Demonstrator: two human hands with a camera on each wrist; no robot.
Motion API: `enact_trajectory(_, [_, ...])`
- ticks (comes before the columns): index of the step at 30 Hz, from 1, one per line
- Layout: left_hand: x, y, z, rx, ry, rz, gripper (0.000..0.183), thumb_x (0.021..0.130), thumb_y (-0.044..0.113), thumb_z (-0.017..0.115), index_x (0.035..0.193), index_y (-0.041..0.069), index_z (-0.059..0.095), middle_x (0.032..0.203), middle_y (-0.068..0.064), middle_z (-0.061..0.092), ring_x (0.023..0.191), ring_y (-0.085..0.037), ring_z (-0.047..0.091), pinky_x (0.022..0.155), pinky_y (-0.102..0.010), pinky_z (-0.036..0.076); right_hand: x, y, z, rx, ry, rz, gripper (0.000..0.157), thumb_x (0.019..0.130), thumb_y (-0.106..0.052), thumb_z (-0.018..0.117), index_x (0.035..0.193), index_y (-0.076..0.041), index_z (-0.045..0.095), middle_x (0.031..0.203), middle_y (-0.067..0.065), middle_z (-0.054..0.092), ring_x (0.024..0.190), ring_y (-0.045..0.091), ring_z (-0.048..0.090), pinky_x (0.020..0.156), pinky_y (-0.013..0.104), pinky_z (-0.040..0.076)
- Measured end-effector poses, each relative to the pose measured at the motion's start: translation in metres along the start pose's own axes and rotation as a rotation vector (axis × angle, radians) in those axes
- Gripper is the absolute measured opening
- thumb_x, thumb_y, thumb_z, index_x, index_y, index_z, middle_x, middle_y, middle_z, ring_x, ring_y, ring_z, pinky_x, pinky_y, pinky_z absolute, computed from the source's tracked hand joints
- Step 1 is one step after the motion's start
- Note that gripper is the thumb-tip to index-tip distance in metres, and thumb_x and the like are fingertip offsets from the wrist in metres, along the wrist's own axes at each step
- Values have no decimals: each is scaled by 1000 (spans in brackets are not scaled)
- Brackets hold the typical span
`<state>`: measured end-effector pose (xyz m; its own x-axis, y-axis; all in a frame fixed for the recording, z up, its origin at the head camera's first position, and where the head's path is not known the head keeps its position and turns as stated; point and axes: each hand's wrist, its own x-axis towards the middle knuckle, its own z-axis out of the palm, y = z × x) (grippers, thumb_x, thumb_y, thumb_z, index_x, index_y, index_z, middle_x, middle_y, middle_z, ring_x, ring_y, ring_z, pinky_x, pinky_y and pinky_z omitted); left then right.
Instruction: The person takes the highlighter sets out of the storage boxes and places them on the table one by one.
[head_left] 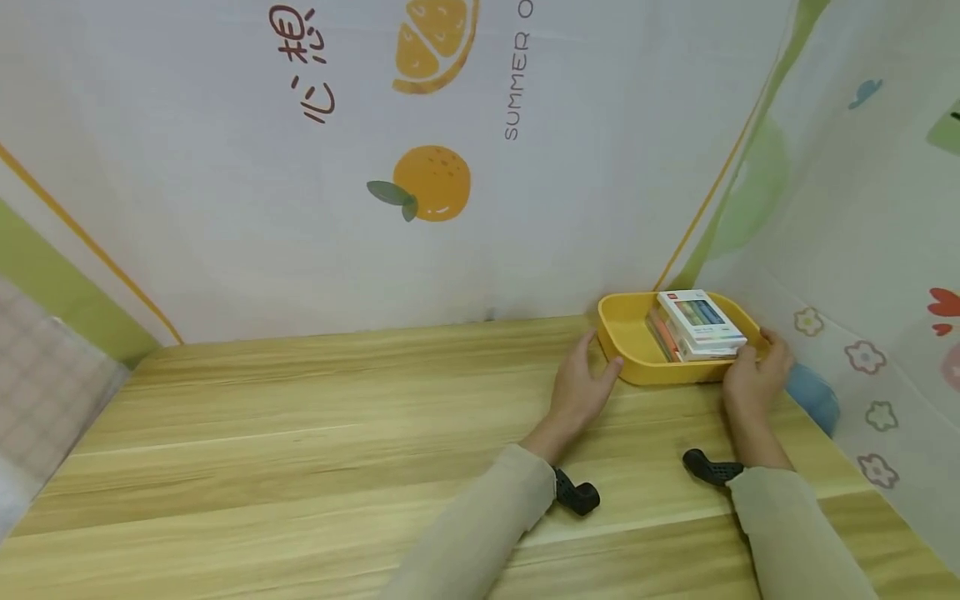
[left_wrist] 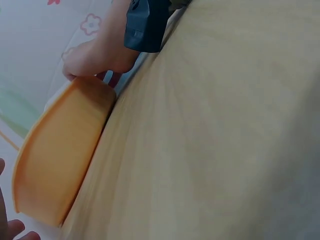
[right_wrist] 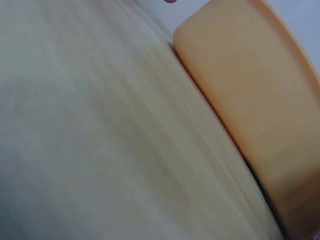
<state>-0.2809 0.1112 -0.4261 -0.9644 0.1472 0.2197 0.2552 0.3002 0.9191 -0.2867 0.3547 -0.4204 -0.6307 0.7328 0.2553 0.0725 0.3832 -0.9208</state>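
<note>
A shallow yellow plastic basket (head_left: 637,371) stands at the far right of the table, its side wall (left_wrist: 60,155) showing in the left wrist view and again in the right wrist view (right_wrist: 245,85). Inside it, toward the right, lies a stack of small boxes or books, a white box (head_left: 701,318) with a colourful picture on top. My left hand (head_left: 581,387) is at the basket's left front corner, fingers extended and thumb spread, beside the wall. With thumb at the front rim and fingers around the right end, my right hand (head_left: 753,383) grips the basket.
The wood-grain table (head_left: 300,450) stretches to the left. Behind it hangs a white cloth (head_left: 247,208) printed with oranges; a flowered cloth (head_left: 862,275) closes the right side. Black wrist devices (head_left: 577,493) sit at both cuffs.
</note>
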Motion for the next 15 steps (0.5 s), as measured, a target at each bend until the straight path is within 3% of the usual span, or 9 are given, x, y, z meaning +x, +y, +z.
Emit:
enact_trajectory(7, [2,-4,4,-38,-18,-33,71,97,50,60,156,16,38,159,-4,45,147,-25,43,122,-44,35,-3,0,5,28,34,10,52,98,-17,37,148,-9,44,156,13,37,145,24,34,124,33,23])
enact_trajectory(15, [5,-7,9,-35,-46,-5,70,100,44,58,159,18,32,162,-2,40,150,-23,38,124,-43,32,-10,0,10,61,92,12,49,97,-18,41,144,-8,47,152,11,42,142,22,38,123,30,26])
